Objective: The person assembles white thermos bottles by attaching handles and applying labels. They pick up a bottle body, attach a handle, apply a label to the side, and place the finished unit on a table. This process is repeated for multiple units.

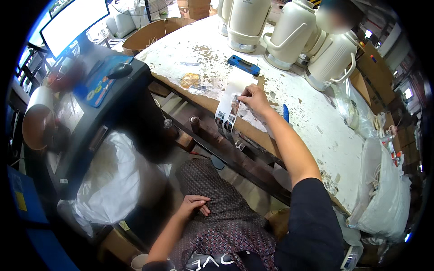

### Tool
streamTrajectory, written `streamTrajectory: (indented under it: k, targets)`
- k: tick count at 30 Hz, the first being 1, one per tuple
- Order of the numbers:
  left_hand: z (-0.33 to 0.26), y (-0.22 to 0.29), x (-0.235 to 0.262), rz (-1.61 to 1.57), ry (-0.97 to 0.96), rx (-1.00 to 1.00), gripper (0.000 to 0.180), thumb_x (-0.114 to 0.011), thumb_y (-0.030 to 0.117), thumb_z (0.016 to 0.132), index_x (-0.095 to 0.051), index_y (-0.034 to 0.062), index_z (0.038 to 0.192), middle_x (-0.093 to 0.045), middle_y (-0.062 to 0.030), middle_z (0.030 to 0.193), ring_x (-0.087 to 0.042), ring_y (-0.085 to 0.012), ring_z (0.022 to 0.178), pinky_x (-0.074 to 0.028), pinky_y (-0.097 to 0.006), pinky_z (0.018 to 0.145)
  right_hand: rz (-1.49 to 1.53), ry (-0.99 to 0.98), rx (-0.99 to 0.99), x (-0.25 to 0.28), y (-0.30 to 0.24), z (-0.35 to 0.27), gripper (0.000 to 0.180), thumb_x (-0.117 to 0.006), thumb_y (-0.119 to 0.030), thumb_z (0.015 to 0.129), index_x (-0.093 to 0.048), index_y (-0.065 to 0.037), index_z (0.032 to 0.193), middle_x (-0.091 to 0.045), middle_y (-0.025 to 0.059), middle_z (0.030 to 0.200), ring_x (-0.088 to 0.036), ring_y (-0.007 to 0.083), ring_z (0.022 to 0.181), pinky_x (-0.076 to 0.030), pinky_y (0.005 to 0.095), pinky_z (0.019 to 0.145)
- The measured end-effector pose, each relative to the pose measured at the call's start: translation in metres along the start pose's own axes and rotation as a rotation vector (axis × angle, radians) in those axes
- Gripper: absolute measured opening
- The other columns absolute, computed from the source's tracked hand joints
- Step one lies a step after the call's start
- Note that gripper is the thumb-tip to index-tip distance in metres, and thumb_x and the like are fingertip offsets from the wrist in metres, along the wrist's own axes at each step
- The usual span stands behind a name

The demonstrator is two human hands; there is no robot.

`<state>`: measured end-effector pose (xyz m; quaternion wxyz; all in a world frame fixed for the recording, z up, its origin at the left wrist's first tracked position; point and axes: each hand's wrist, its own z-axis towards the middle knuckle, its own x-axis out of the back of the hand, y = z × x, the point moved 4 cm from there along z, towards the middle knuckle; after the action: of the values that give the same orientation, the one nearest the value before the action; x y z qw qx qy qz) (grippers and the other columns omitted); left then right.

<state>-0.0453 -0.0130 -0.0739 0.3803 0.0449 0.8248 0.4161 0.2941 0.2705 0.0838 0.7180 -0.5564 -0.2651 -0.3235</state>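
Observation:
At the near edge of the worktable, my right hand [254, 99] pinches the side of a strip of printed labels [227, 110] between thumb and fingers. White and glossy, with dark pictures on it, the strip lies partly on the tabletop and hangs down over the edge. A pale sheet [242, 81] lies just beyond the fingertips. My left hand [194, 206] rests on the dark patterned apron [221, 212] over my lap, fingers loosely bent and holding nothing. Several cream vacuum jugs [291, 34] with handles stand at the far side of the table.
A blue flat tool [244, 65] and a small blue piece [285, 113] lie on the worn white table [312, 135]. Clear plastic bags [379, 189] crowd its right end. To the left are a monitor [74, 25], a mouse [120, 71] and a white sack [113, 180].

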Motion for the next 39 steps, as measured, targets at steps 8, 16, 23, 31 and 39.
streamTrajectory:
  k: [8,16,23,31,39]
  targets:
    - [-0.01,-0.013,0.018,-0.067,0.015,-0.098,0.028,-0.059,0.013,0.092,-0.063,-0.0044,0.114,-0.069,-0.023,0.083,-0.07,-0.0296,0.071,-0.058,-0.037,0.065,-0.24,0.078,0.061,-0.006,-0.016,-0.011,0.025,-0.073,-0.029,0.078,-0.073,-0.012,0.096,-0.06,0.0085,0.099,-0.058,0.0256,0.099,-0.048,0.0365,0.086]
    - [-0.027,-0.039,0.061,-0.06,0.081,-0.132,0.033,-0.058,0.016,0.092,-0.059,-0.0046,0.118,-0.069,-0.0221,0.09,-0.069,-0.0295,0.079,-0.057,-0.036,0.073,-0.404,0.245,0.221,-0.016,-0.046,-0.018,0.031,-0.071,-0.025,0.079,-0.071,-0.012,0.107,-0.057,0.0082,0.104,-0.053,0.0272,0.102,-0.044,0.0381,0.092]
    - [-0.027,-0.041,0.061,-0.11,0.045,-0.119,0.03,-0.057,0.014,0.091,-0.061,-0.0043,0.114,-0.068,-0.023,0.089,-0.069,-0.0313,0.078,-0.056,-0.039,0.074,-0.112,0.201,0.008,-0.025,-0.008,-0.013,0.038,-0.079,-0.035,0.072,-0.073,-0.009,0.099,-0.061,0.0082,0.099,-0.058,0.024,0.1,-0.047,0.0355,0.088]
    - [-0.009,-0.033,0.058,-0.15,0.061,-0.068,0.025,-0.06,0.014,0.081,-0.068,-0.0038,0.097,-0.068,-0.0222,0.077,-0.068,-0.0332,0.067,-0.058,-0.042,0.067,-0.24,0.06,-0.093,-0.004,-0.018,-0.004,0.031,-0.076,-0.032,0.073,-0.071,-0.008,0.093,-0.066,0.0107,0.096,-0.064,0.0282,0.091,-0.051,0.0385,0.079]
    - [-0.061,0.01,0.031,0.005,0.37,-0.334,0.023,-0.061,0.008,0.085,-0.065,-0.0047,0.103,-0.069,-0.0171,0.09,-0.068,-0.025,0.081,-0.055,-0.036,0.077,-0.572,0.202,0.403,-0.055,-0.14,-0.121,0.044,-0.07,-0.033,0.081,-0.061,-0.008,0.116,-0.047,0.0181,0.132,-0.042,0.0351,0.125,-0.028,0.0526,0.108]
